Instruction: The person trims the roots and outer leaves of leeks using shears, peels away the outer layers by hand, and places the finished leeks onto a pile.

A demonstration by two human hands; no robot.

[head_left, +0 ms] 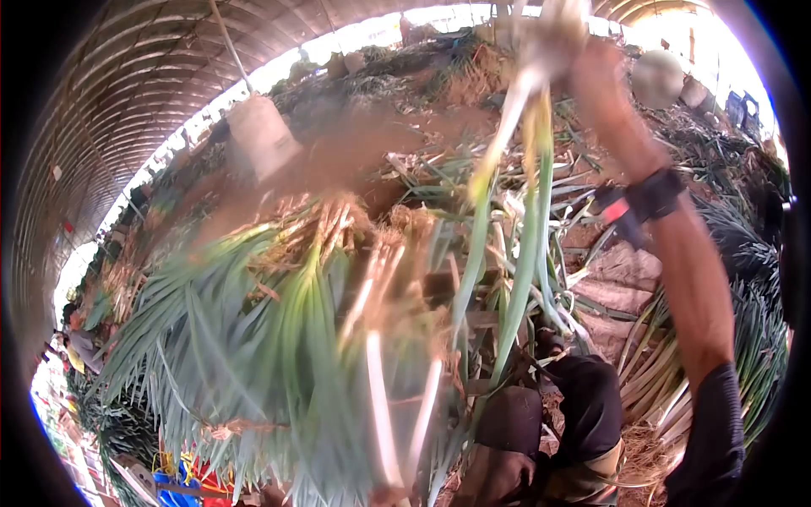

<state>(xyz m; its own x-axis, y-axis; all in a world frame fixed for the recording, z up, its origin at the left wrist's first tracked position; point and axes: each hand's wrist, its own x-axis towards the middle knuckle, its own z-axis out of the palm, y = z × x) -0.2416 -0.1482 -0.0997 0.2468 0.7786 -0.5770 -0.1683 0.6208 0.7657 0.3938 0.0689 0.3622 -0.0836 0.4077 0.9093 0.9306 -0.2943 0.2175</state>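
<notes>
My right hand [598, 63] is raised at the top right, smeared by motion, closed around the white ends of a few green onions [527, 270]. Their long green leaves hang down toward my knees. A dark band with a red patch [615, 208] circles that wrist. Left of centre lies a big pile of green onions [287, 329], roots toward the far side and leaves toward me. Blurred white stalks [382, 406] show in front of the pile. I cannot make out my left hand anywhere.
My dark-clad knees [583, 397] are at the bottom. More onions [659, 389] lie to the right beneath my forearm. A pale block [260, 135] stands at the back left, a pole above it. Loose leaves and soil cover the ground under an arched roof [127, 93].
</notes>
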